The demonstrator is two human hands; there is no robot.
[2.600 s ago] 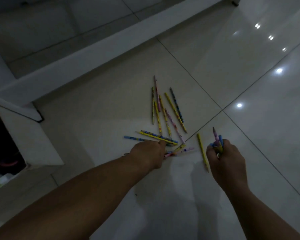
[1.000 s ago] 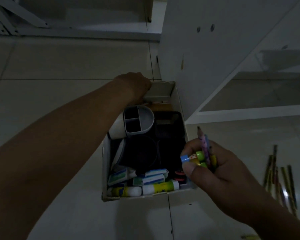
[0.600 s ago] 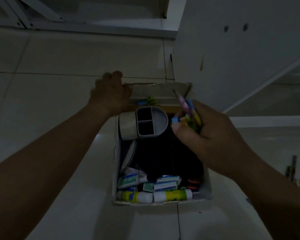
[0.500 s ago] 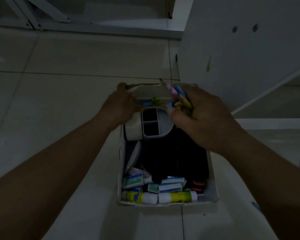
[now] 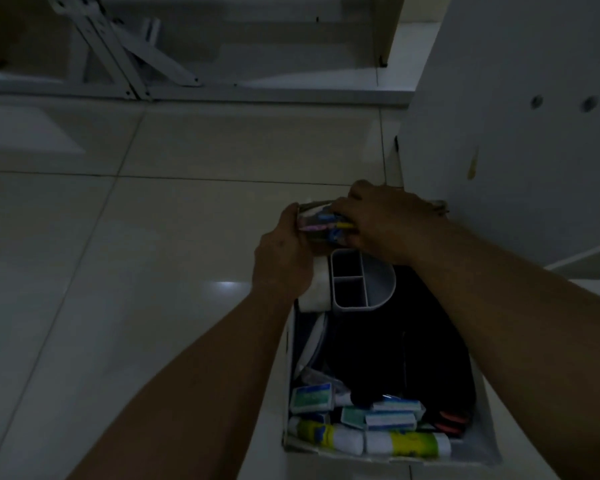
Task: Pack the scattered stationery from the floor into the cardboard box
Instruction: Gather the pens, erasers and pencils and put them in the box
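The cardboard box [image 5: 478, 455] stands on the tiled floor, seen from above. My right hand [image 5: 385, 221] is over its far end, closed around a bundle of coloured pencils [image 5: 326, 225] that lie flat at the far wall. My left hand [image 5: 284, 261] grips the box's far left corner and touches the pencil tips. Inside are a grey divided pencil holder [image 5: 361, 280], two glue sticks [image 5: 368, 441] and small eraser packs [image 5: 357, 410] along the near wall. The middle of the box is dark.
A white cabinet panel [image 5: 520, 140] rises right beside the box's far right side. White metal frame legs [image 5: 118, 60] stand at the back left. Pale floor tiles [image 5: 136, 271] spread to the left of the box.
My right hand carried the pencil bundle from the floor over the box and has lowered it, turned flat, at the far end. My left hand slid to the far left corner.
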